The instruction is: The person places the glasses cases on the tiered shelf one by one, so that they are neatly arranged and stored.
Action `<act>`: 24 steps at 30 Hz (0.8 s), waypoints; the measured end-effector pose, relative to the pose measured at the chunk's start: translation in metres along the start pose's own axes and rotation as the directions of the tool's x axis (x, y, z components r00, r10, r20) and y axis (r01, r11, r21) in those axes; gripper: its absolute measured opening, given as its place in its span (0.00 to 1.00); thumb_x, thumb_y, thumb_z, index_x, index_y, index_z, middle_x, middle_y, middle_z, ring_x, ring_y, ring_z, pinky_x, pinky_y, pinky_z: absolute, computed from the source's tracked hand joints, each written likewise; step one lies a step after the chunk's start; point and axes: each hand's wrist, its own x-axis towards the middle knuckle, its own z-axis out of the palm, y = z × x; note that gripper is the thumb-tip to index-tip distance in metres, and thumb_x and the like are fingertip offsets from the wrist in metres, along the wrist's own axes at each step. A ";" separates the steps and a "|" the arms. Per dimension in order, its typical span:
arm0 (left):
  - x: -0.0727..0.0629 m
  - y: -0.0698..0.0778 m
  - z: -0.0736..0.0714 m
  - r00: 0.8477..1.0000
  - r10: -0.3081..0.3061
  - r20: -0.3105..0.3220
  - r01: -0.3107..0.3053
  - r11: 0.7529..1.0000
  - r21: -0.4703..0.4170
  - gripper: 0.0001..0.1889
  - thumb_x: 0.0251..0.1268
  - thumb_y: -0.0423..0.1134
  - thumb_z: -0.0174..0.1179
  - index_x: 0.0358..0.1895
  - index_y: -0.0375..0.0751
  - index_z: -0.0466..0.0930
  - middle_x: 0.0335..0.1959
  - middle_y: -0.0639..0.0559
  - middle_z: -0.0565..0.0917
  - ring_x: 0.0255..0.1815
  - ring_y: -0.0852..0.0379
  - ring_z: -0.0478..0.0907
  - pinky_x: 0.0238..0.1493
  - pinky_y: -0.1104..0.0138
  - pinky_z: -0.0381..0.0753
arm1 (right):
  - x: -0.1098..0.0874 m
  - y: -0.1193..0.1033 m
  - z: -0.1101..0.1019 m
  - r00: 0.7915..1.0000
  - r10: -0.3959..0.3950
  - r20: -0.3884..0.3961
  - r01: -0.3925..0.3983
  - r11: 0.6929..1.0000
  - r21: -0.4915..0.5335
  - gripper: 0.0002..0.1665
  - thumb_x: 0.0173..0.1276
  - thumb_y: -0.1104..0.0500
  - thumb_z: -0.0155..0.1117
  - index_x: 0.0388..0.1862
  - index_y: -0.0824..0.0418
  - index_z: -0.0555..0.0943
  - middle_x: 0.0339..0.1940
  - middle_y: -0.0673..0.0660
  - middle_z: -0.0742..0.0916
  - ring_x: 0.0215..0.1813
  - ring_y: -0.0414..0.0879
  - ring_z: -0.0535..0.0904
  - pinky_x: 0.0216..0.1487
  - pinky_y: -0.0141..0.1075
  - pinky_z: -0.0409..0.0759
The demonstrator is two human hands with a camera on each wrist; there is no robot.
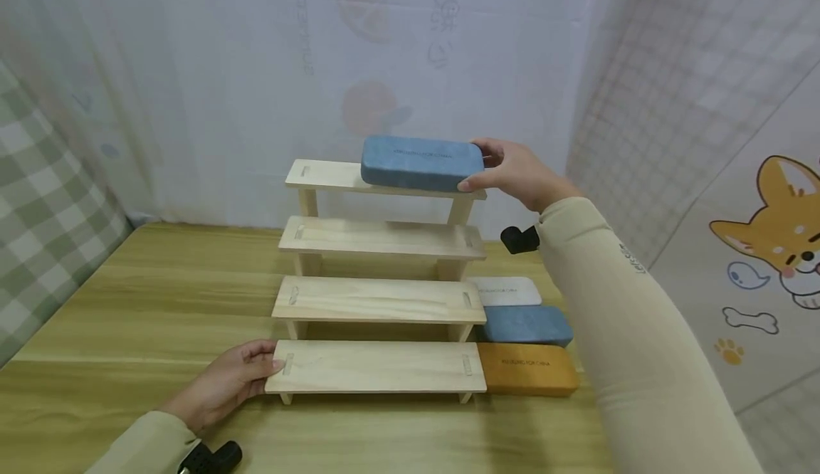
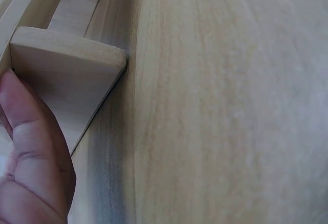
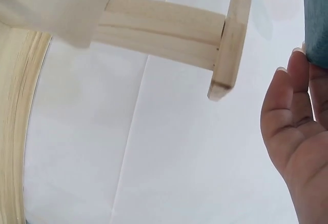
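A blue oblong case with small lettering is at the top board of a four-step wooden display stand, overlapping the board's right part in the head view. My right hand grips the case's right end, thumb in front and fingers behind. In the right wrist view, fingertips touch the lower edge of the blue case. At the stand's lowest board, my left hand pinches the left end, thumb on top. The left wrist view shows that hand beside a wooden support.
Right of the stand, a white case, another blue case and an orange case lie in a row on the wood-grain table. A pale curtain hangs behind, and a green checked cloth borders the left.
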 end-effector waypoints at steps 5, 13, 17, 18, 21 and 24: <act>0.000 0.001 0.000 1.000 0.001 -0.011 -0.001 1.000 -0.005 0.37 0.71 0.35 0.54 0.69 0.15 0.43 0.48 0.48 0.77 0.46 0.58 0.78 0.47 0.65 0.81 | 0.008 -0.005 0.006 1.000 0.003 0.010 -0.003 1.000 0.002 0.39 0.59 0.57 0.72 0.68 0.54 0.68 0.58 0.57 0.76 0.58 0.49 0.71 0.62 0.47 0.68; -0.001 0.001 0.002 1.000 -0.005 -0.018 0.005 1.000 -0.009 0.38 0.71 0.36 0.55 0.69 0.15 0.42 0.49 0.48 0.77 0.46 0.58 0.78 0.47 0.65 0.81 | 0.019 -0.008 0.012 0.999 0.031 0.019 -0.031 0.999 -0.018 0.50 0.59 0.56 0.73 0.76 0.52 0.58 0.65 0.56 0.72 0.64 0.49 0.68 0.66 0.47 0.67; -0.001 0.001 0.002 1.000 -0.003 -0.019 0.003 1.000 -0.013 0.38 0.71 0.35 0.55 0.69 0.15 0.42 0.49 0.47 0.77 0.46 0.58 0.78 0.47 0.65 0.81 | 0.024 -0.008 0.015 0.999 0.031 0.032 -0.031 0.999 -0.020 0.51 0.59 0.56 0.72 0.77 0.52 0.57 0.67 0.56 0.71 0.65 0.50 0.67 0.65 0.48 0.68; -0.001 0.000 0.002 1.000 -0.003 -0.018 0.003 1.000 -0.015 0.38 0.71 0.35 0.55 0.69 0.15 0.42 0.49 0.47 0.77 0.46 0.58 0.78 0.47 0.65 0.81 | 0.024 -0.008 0.016 0.999 0.033 0.034 -0.032 0.999 -0.025 0.51 0.59 0.56 0.72 0.77 0.52 0.56 0.67 0.57 0.71 0.65 0.50 0.67 0.65 0.48 0.68; -0.002 0.000 0.002 1.000 -0.003 -0.019 0.002 1.000 -0.017 0.38 0.71 0.35 0.55 0.69 0.15 0.43 0.49 0.47 0.77 0.46 0.58 0.78 0.47 0.65 0.81 | 0.026 -0.008 0.016 0.999 0.033 0.035 -0.031 0.998 -0.048 0.52 0.59 0.55 0.72 0.78 0.52 0.54 0.69 0.58 0.69 0.67 0.51 0.65 0.66 0.49 0.66; -0.002 0.001 0.002 1.000 -0.001 -0.021 0.001 1.000 -0.018 0.37 0.71 0.35 0.55 0.69 0.15 0.43 0.48 0.47 0.77 0.46 0.58 0.78 0.46 0.65 0.81 | 0.027 -0.008 0.016 0.999 0.035 0.037 -0.033 0.998 -0.056 0.52 0.60 0.56 0.72 0.78 0.53 0.53 0.70 0.58 0.68 0.69 0.52 0.64 0.67 0.50 0.65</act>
